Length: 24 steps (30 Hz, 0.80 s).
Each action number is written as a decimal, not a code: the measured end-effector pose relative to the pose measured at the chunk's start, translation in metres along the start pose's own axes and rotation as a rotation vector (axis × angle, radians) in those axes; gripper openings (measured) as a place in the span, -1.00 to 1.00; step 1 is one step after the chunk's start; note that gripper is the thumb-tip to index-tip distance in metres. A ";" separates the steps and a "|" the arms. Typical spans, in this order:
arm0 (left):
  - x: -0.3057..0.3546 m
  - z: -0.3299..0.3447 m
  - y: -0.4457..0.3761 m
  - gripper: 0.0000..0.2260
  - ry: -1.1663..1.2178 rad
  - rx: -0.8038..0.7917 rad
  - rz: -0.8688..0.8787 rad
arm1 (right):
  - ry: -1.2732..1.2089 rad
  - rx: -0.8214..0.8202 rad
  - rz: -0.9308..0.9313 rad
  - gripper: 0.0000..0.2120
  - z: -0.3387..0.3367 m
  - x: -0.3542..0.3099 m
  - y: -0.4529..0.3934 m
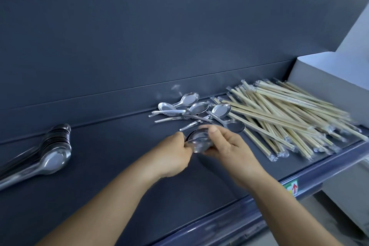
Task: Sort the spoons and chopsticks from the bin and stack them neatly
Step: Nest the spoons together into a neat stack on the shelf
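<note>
Both hands nest a few spoons mid-surface, between the loose heap and the finished stack.

The dark surface carries wrapped chopsticks fanned toward its right end against a grey bin. At the left edge lies a neat spoon stack, long axis running toward the near-left. Loose spoons lie tangled just beyond the hands, handles pointing mostly left. The right hand cups shiny steel bowls, thumb on top; the left hand pinches their near ends. I judge the stack lies on the left hand's side, well apart.
</note>
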State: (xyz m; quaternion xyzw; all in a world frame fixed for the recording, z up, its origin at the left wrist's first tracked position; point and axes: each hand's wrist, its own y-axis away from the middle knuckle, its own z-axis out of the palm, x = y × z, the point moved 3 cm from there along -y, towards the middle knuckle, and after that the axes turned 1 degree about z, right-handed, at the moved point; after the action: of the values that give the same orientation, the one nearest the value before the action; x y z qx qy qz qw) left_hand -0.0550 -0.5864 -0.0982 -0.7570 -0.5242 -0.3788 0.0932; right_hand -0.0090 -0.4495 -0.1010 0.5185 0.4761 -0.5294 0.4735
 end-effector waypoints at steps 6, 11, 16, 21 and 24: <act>0.004 0.012 -0.008 -0.78 0.206 -0.089 -0.066 | 0.139 -0.097 -0.068 -0.68 -0.022 -0.003 -0.004; 0.015 0.018 -0.007 -0.77 0.279 -0.091 -0.012 | 0.196 0.040 -0.079 -0.87 -0.038 0.000 -0.016; 0.024 0.019 -0.004 -0.73 0.349 -0.107 -0.036 | 0.149 0.062 -0.016 -0.75 -0.046 0.003 -0.024; 0.020 0.022 -0.001 -0.76 0.148 0.047 -0.077 | 0.301 0.076 -0.079 -0.79 -0.054 -0.003 -0.031; 0.014 0.010 -0.001 -0.74 -0.039 0.213 -0.082 | 0.729 0.121 -0.207 -0.80 -0.069 -0.012 -0.037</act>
State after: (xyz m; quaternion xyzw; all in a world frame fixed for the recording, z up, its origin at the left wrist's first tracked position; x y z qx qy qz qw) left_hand -0.0490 -0.5706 -0.0957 -0.7278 -0.5938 -0.3098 0.1475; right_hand -0.0385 -0.3771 -0.0896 0.6489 0.6310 -0.3825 0.1857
